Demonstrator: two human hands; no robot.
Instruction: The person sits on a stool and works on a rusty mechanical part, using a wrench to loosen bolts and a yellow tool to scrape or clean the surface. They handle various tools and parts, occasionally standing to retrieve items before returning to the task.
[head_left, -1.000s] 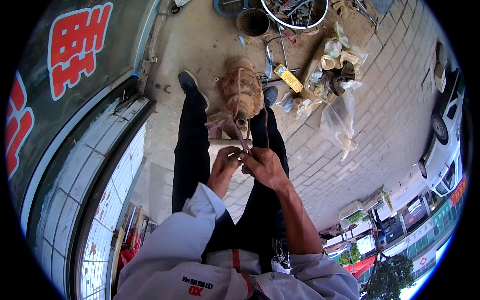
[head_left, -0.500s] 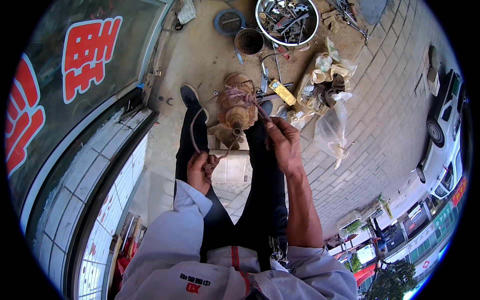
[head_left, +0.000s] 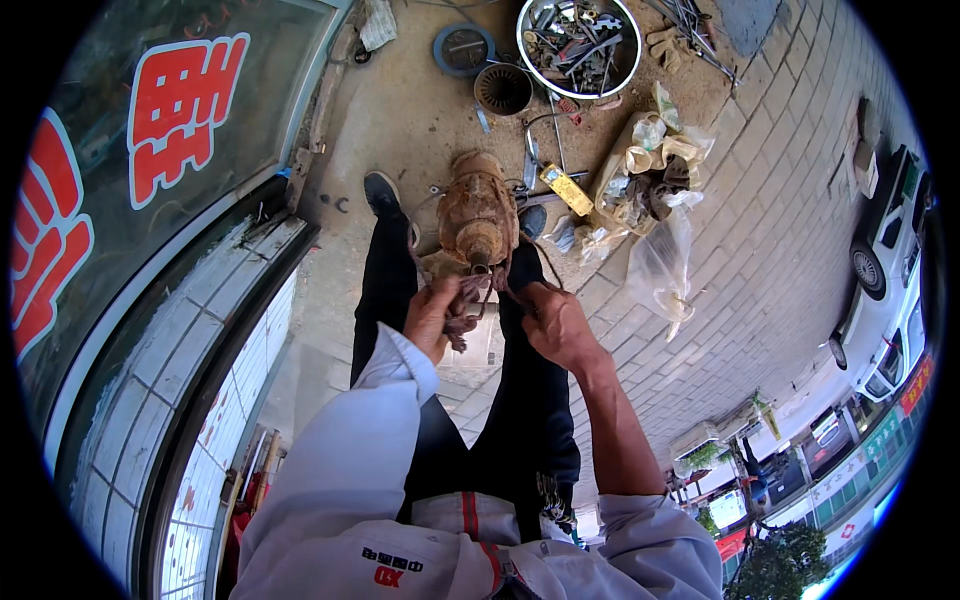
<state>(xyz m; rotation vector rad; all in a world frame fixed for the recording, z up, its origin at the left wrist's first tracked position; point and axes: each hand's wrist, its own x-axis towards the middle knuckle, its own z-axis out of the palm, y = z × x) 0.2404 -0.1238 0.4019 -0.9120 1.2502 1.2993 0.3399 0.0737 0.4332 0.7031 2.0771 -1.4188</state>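
A rusty, rounded metal machine part (head_left: pixel 472 205) with a short pipe-like end stands on the ground between my feet. At its near end my left hand (head_left: pixel 432 318) is closed around a bunched brown rope (head_left: pixel 462 328). My right hand (head_left: pixel 560 325) grips another stretch of this rope, just right of the pipe end. Part of the rope runs up beside the metal part, and its far course is hidden. Both hands are close together above my knees, and the fingertips are partly covered by the rope.
Ahead lie a metal basin (head_left: pixel 635 60) of tools and loose parts, a dark ribbed cylinder (head_left: pixel 503 90) and a blue ring (head_left: pixel 437 48). To the right are a yellow box-shaped device (head_left: pixel 566 189) and plastic bags (head_left: pixel 660 262). A tiled ledge (head_left: pixel 215 290) runs along the left.
Both hands have moved toward each other, up to the near end of the metal part. Rope that was wrapped around its far top has come down beside it.
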